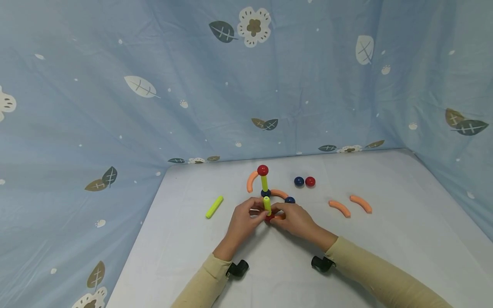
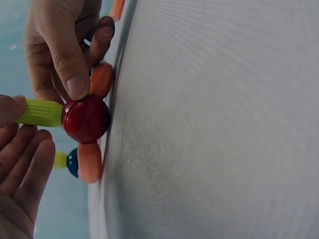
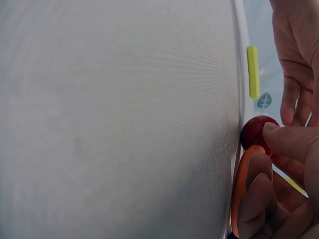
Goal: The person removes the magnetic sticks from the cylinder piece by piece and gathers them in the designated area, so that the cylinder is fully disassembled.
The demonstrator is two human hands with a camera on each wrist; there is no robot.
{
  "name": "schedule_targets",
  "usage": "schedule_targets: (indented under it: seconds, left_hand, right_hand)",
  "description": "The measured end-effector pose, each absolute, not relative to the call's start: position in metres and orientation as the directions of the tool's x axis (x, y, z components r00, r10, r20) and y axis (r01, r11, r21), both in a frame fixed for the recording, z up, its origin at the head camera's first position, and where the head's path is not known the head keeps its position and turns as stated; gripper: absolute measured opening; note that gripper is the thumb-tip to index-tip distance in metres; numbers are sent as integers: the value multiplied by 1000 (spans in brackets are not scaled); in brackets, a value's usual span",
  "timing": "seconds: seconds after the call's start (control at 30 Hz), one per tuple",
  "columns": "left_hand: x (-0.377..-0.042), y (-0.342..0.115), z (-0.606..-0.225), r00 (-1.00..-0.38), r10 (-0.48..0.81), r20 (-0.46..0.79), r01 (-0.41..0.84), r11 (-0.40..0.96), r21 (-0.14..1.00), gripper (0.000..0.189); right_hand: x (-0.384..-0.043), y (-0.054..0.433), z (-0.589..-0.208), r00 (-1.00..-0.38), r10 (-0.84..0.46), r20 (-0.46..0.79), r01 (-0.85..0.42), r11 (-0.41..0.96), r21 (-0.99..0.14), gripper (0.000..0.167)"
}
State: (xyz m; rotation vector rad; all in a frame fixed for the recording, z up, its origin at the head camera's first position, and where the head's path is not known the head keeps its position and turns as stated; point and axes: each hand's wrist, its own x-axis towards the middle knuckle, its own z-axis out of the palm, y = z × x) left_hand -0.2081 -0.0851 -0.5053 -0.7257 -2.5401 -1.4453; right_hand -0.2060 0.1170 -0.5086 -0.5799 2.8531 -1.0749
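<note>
My left hand [image 1: 243,219] pinches a yellow-green rod [image 1: 267,204] that stands upright on a red ball [image 2: 85,119]. My right hand [image 1: 296,220] holds that ball, its thumb pressing the side in the right wrist view. Curved orange pieces [image 2: 90,163] join the ball on two sides. Under the right fingers runs one orange piece [image 3: 240,186]. Behind the hands, a second upright yellow-green rod [image 1: 264,184] links a blue ball [image 1: 265,193] below to a red ball [image 1: 262,170] on top. Another blue ball [image 1: 290,200] sits at the end of an orange curve [image 1: 279,194].
A loose yellow-green rod [image 1: 214,207] lies on the white table [image 1: 173,252] to the left. Behind the structure is an orange curve [image 1: 252,182]. Loose blue [image 1: 298,182] and red [image 1: 310,182] balls sit at the back; two orange curves [image 1: 340,208] lie right.
</note>
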Motion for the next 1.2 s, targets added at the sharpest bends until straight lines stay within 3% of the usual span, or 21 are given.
schedule_targets:
  seconds: [0.63,0.9,1.2]
  left_hand:
    - [-208,-83,-504,-841,375,389,530,434,729,24]
    - [-208,-84,-502,-815,371,445,579,471,666,27]
    - [-204,-93,-501,-842,353,408,537,483,691,24]
  right_hand:
    - [-206,118,-511,-909,-390,150,-391,669,-631,26]
    - [-206,117,-509,-920,-373,120,-357,670,-651,25]
    - [-205,117,-508,-927,-363,96,-332,673,-660,26]
